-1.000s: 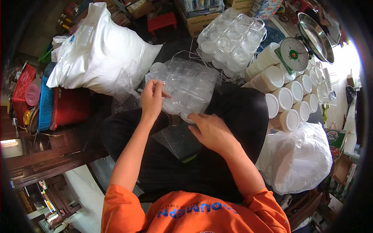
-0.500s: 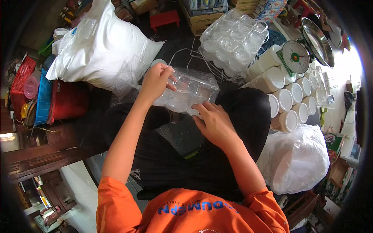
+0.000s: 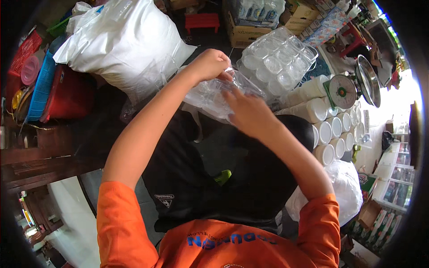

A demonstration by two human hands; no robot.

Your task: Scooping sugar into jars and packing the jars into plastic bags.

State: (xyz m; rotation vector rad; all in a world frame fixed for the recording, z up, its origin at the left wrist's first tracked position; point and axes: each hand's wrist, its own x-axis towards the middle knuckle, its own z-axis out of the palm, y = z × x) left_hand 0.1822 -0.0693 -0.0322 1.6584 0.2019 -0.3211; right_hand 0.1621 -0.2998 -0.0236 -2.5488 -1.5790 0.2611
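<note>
A clear plastic bag (image 3: pixel 203 94) with clear round containers in it lies in front of me, past my knees. My left hand (image 3: pixel 209 66) is closed, pinching the bag's gathered plastic at its upper edge. Over the bag's right part reaches my right hand (image 3: pixel 251 111), its fingers stretched out and partly blurred by motion, the thumb apart from them. Whether its fingertips touch the plastic I cannot tell. Just beyond stands a larger clear pack of round containers (image 3: pixel 277 62) with a white cord handle.
A big white sack (image 3: pixel 120 49) stands at the left, near red and blue baskets (image 3: pixel 41 89). To the right are stacked white-lidded tubs (image 3: pixel 333 127), with a dial scale (image 3: pixel 343 91) by them. A white plastic bag (image 3: pixel 344 192) lies by my right side; a red stool (image 3: pixel 202 21) stands far ahead.
Both hands have moved away from me and to the right, with the bag's edge lifted in my left hand. My right hand has come closer to the left one. The head view has shifted.
</note>
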